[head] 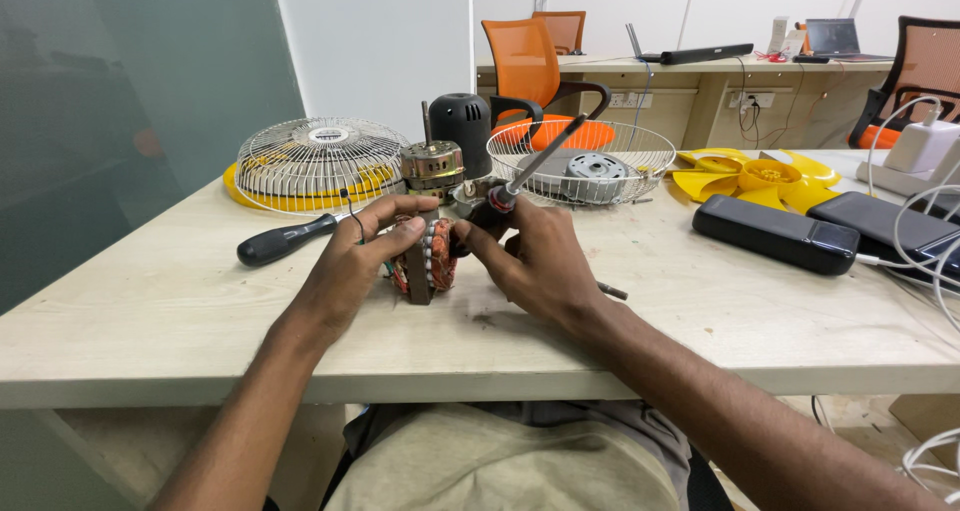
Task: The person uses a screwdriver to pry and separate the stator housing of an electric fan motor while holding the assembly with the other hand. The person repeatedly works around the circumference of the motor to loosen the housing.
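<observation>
A: Where does the copper-wound motor stator with its grey steel core (424, 259) sit?

B: On the pale wooden table (150, 311), stood on edge between both hands. The left hand (350, 261) pinches it, thumb in front, fingers over the top, apparently to steady it.

A: And the right hand (535, 261)?

B: Closed around a red-collared black-handled screwdriver (530, 166); its long axis slants up and away to the right, the tip hidden by the stator.

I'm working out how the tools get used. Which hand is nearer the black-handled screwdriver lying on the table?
Left. The left hand grips the motor coil just right of the screwdriver; the right hand is farther right, holding another screwdriver.
</observation>
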